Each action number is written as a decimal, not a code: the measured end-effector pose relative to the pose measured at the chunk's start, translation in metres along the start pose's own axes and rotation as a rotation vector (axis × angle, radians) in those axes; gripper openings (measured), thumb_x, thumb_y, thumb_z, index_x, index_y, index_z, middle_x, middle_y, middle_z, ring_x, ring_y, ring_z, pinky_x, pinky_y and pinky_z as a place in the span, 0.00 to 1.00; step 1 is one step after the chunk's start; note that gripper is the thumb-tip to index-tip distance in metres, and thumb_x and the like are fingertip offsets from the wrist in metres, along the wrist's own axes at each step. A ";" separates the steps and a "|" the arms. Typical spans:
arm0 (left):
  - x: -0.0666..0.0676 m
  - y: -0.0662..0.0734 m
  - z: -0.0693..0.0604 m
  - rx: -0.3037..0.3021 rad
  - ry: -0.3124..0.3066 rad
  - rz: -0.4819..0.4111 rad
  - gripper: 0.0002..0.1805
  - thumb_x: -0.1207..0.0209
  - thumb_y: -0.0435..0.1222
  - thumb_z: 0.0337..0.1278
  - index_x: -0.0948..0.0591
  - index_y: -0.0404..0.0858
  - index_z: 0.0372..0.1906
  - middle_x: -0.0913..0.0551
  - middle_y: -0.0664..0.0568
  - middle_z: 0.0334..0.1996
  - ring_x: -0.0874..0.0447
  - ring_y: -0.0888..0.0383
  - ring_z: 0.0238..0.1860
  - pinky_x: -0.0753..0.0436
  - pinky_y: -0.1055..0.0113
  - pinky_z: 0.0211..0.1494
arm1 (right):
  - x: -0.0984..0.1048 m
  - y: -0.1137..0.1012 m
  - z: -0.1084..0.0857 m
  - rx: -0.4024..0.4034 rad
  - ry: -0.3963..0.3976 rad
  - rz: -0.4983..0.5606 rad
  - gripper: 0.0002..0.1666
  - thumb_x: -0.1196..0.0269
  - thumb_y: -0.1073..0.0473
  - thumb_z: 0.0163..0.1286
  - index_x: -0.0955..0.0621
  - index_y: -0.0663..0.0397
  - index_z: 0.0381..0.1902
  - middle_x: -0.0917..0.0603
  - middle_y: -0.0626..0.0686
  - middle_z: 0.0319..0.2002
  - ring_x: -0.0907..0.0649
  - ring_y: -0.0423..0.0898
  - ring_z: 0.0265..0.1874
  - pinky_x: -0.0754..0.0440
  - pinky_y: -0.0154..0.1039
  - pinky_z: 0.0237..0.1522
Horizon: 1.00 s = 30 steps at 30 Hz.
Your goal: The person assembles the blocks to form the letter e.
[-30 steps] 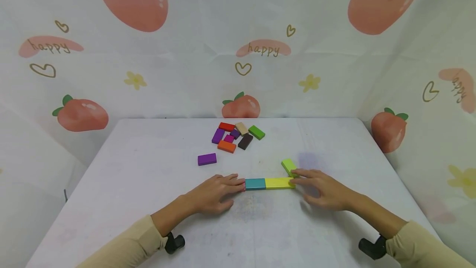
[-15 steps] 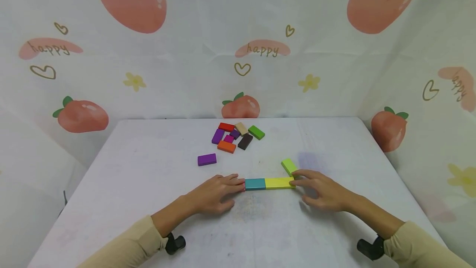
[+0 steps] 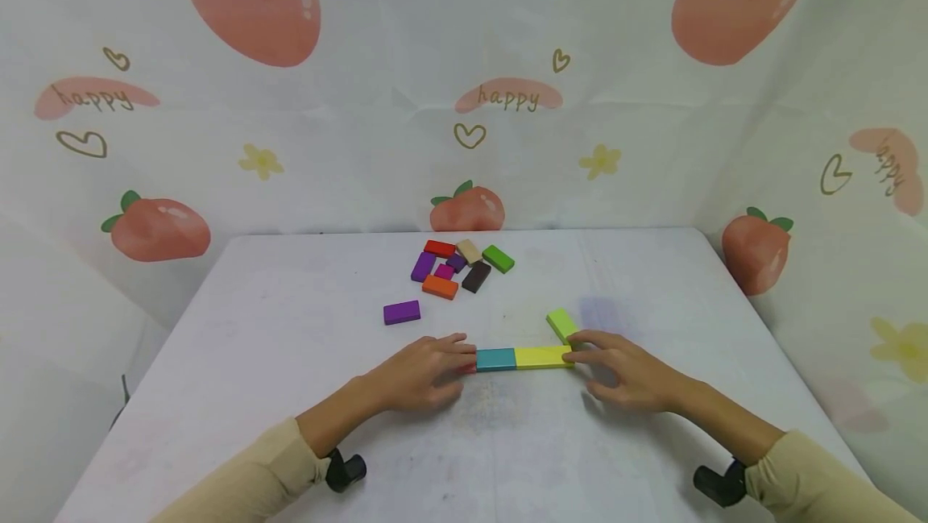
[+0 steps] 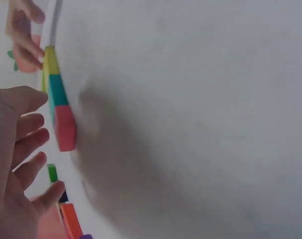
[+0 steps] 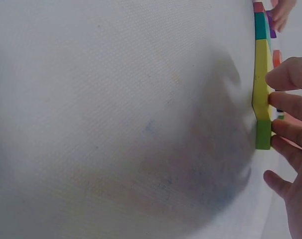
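Note:
A row of flat blocks lies before me: a pinkish-red block point(image 4: 65, 127) at the left end, then a teal block point(image 3: 496, 359), then a yellow block point(image 3: 542, 358). My left hand point(image 3: 416, 374) hovers by the red block, partly hiding it in the head view; the left wrist view shows its fingers loosely spread beside the block. A light green block point(image 3: 560, 325) slants away behind the yellow one's right end. Over that corner, my right hand point(image 3: 629, 370) has relaxed fingers, one touching the yellow end and another at the light green block, whose near end it covers.
Farther back on the white table point(image 3: 290, 297) sits a cluster of several blocks, among them an orange block point(image 3: 440, 287), a dark brown block point(image 3: 476, 276) and a green block point(image 3: 498, 259). A purple block point(image 3: 402, 313) lies apart, nearer the left hand. A printed cloth hangs behind.
My left hand has shifted slightly, its thumb moving right and a little up, so more of the red block shows. The right hand and the blocks have stayed essentially in place.

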State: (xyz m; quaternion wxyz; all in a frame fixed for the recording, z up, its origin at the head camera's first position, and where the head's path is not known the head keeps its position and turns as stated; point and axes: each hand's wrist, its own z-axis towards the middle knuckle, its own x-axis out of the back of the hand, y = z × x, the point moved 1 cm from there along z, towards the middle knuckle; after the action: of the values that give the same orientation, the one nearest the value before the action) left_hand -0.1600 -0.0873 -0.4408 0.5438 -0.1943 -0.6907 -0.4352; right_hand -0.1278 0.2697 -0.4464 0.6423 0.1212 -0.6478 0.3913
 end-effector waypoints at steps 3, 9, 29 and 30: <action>0.005 -0.003 0.006 0.010 0.033 -0.012 0.27 0.39 0.43 0.64 0.23 0.42 0.67 0.24 0.52 0.66 0.34 0.51 0.72 0.27 0.50 0.67 | -0.001 0.001 0.000 0.003 0.008 0.005 0.25 0.32 0.60 0.60 0.16 0.47 0.58 0.23 0.54 0.62 0.25 0.56 0.62 0.26 0.61 0.56; 0.015 -0.009 0.022 0.086 0.107 0.007 0.26 0.39 0.44 0.64 0.22 0.41 0.66 0.22 0.51 0.65 0.30 0.51 0.70 0.26 0.48 0.65 | -0.001 0.001 0.000 0.007 0.020 0.010 0.25 0.32 0.61 0.59 0.16 0.47 0.57 0.23 0.54 0.61 0.25 0.55 0.61 0.26 0.61 0.56; 0.023 -0.025 0.085 0.430 0.108 0.127 0.31 0.42 0.47 0.66 0.28 0.42 0.71 0.30 0.45 0.71 0.40 0.44 0.74 0.35 0.39 0.69 | 0.001 0.000 0.001 -0.008 0.001 0.028 0.25 0.32 0.61 0.60 0.16 0.48 0.57 0.22 0.54 0.61 0.24 0.56 0.61 0.25 0.61 0.55; 0.023 -0.025 0.086 0.439 0.094 0.131 0.31 0.42 0.47 0.66 0.28 0.43 0.71 0.30 0.46 0.71 0.41 0.44 0.75 0.36 0.38 0.69 | 0.001 0.001 0.002 -0.009 0.000 0.030 0.25 0.32 0.60 0.60 0.16 0.48 0.57 0.22 0.54 0.61 0.24 0.56 0.61 0.25 0.61 0.55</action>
State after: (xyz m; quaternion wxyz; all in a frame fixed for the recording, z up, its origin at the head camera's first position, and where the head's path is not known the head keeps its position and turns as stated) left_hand -0.2364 -0.0356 -0.4324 0.6316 -0.0953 -0.7286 -0.2472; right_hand -0.1294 0.2692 -0.4459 0.6371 0.1085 -0.6511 0.3981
